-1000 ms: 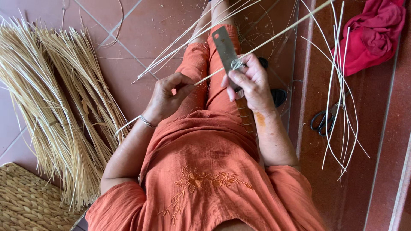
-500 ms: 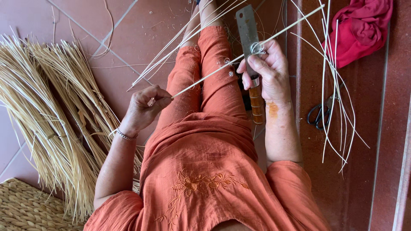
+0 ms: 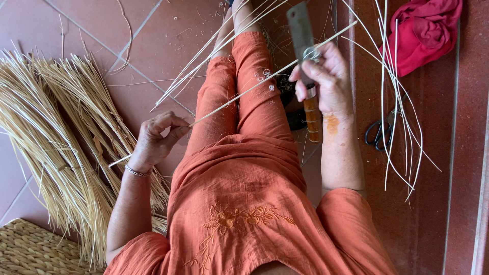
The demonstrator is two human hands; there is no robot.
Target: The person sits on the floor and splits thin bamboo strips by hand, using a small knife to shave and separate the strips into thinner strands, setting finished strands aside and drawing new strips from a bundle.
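My left hand [image 3: 155,140] pinches the near end of a long pale cane strip [image 3: 254,84], just left of my orange-trousered legs. The strip runs up and to the right, under the blade of a knife [image 3: 301,30]. My right hand [image 3: 326,76] grips that knife by its wooden handle [image 3: 311,117], blade pointing away from me, with a finger pressing the strip against the blade.
A big bundle of straw-coloured reeds [image 3: 56,153] fans out on the tiled floor at left, above a woven mat [image 3: 25,252]. More split strips [image 3: 214,51] lie over my legs. Thin strips [image 3: 397,117], black scissors [image 3: 379,135] and a red cloth [image 3: 425,30] lie at right.
My left hand has pulled the strip down and to the left, away from the knife. My right hand with the knife has shifted right and farther out.
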